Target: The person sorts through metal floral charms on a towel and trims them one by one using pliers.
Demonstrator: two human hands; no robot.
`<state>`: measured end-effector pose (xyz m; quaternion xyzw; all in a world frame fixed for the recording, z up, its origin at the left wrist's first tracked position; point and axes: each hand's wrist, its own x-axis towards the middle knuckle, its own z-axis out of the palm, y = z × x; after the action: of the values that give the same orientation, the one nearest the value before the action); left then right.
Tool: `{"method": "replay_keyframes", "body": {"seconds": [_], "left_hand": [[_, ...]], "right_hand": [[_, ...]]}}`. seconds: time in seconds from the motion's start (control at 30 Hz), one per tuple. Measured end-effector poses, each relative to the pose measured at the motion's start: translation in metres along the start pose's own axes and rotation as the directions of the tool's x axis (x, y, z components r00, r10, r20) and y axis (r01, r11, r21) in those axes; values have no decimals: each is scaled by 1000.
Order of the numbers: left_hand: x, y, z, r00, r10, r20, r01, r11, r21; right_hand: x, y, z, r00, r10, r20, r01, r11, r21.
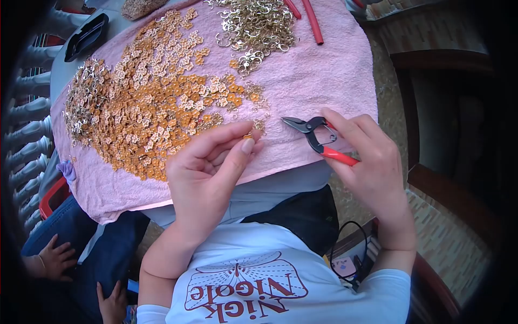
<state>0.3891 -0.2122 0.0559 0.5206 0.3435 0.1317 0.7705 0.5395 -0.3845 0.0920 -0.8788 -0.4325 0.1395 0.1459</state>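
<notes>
My left hand [210, 170] is pinched at thumb and fingertips around a small orange flower charm [248, 136], mostly covered by the fingers. In my right hand [375, 162] is a pair of pliers [309, 127] with red handles and dark jaws. The jaws point left, toward the left fingertips, and stay apart from them. Left of my left hand spreads a large heap of orange flower charms [143, 116] with gold edges. Beyond the hands lies a pile of gold, curved metal findings [256, 32]. Both heaps rest on a pink towel [334, 75].
Two red sticks [313, 22] lie at the towel's far edge. A black tray [87, 36] sits at the far left, near a white balustrade [29, 129]. At lower left, another person's hands [56, 259] rest near their dark trousers. A red chair edge [51, 198] is beside the table.
</notes>
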Motion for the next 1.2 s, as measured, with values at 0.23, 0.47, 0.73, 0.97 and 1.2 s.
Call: {"method": "replay_keyframes", "body": {"seconds": [0.23, 0.47, 0.73, 0.97, 1.2], "left_hand": [[-2, -15, 2, 952, 257, 168, -300, 896, 328], [1, -27, -1, 738, 517, 434, -674, 582, 455], [-3, -27, -8, 725, 482, 492, -684, 588, 431], [-3, -26, -8, 739, 462, 490, -669, 589, 453], [-2, -24, -8, 750, 445, 490, -656, 597, 462]], "right_hand": [[-2, 5, -8, 1000, 21, -12, -21, 998, -53], [17, -1, -1, 989, -131, -61, 125, 988, -95], [23, -5, -13, 998, -56, -23, 52, 986, -156], [34, 0, -9, 993, -120, -13, 118, 985, -124], [39, 3, -9, 985, -174, -1, 172, 975, -142]]}}
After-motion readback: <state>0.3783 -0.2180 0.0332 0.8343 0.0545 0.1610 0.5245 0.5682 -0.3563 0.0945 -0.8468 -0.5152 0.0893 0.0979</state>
